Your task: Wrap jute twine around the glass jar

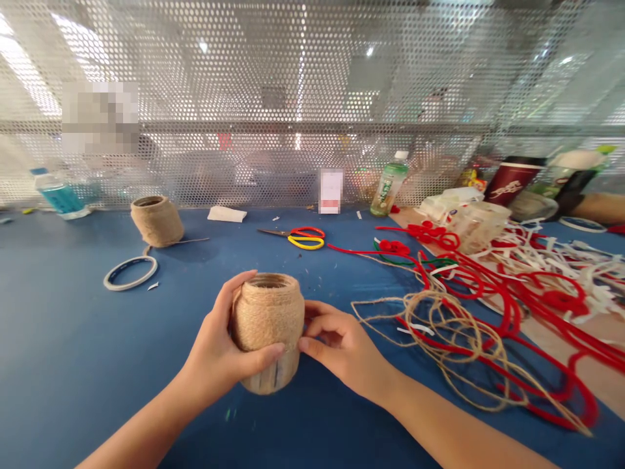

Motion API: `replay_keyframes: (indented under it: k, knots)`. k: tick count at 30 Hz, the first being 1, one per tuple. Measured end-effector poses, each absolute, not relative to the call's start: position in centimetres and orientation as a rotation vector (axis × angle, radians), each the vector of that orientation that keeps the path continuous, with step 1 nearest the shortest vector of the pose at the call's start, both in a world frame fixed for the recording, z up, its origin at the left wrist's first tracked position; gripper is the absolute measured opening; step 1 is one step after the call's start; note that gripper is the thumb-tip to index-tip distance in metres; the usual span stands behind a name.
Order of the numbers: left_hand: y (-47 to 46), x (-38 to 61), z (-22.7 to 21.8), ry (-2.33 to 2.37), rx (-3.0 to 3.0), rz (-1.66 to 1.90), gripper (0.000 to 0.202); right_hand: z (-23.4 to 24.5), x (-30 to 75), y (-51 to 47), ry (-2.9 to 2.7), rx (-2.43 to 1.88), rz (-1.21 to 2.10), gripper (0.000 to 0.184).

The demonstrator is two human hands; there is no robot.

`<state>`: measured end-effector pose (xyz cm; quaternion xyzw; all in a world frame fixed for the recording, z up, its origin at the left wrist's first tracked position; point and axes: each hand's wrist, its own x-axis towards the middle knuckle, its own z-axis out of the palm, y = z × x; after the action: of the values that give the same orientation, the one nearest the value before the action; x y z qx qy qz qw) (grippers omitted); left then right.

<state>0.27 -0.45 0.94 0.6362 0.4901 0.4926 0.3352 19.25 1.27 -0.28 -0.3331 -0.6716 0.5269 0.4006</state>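
A jar (267, 319) wrapped in jute twine stands on the blue table (73, 352), its lowest band still bare. My left hand (219, 352) is wrapped around its left side, thumb across the front. My right hand (336, 348) presses against the jar's right side with fingers curled, pinching at the twine there. A loose tangle of jute twine (454, 332) lies just right of my right hand.
A second twine-wrapped jar (157, 220) and a tape ring (131, 272) sit at the left. Scissors (297, 237) lie in the middle. Red cords (512, 306), white strips, a green bottle (388, 185), cups and a perforated metal screen (293, 98) fill the right and back.
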Motion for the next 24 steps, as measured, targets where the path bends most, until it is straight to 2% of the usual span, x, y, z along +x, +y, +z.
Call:
replay_keyframes:
  k: [5,12,24]
  knots:
    - [-0.5,0.5,0.7,1.169,1.519,1.331,0.09,0.2,19.3,0.9,-1.72,-0.819,1.195,0.012]
    - [-0.1,0.4,0.0,1.127,1.468,1.306,0.095,0.6,19.4,0.8,-1.799,-0.88,1.026,0.016]
    - [0.6,0.0,-0.5,1.021,1.457,1.281,0.091,0.4,19.4,0.7,-1.837,-0.962,0.865,0.021]
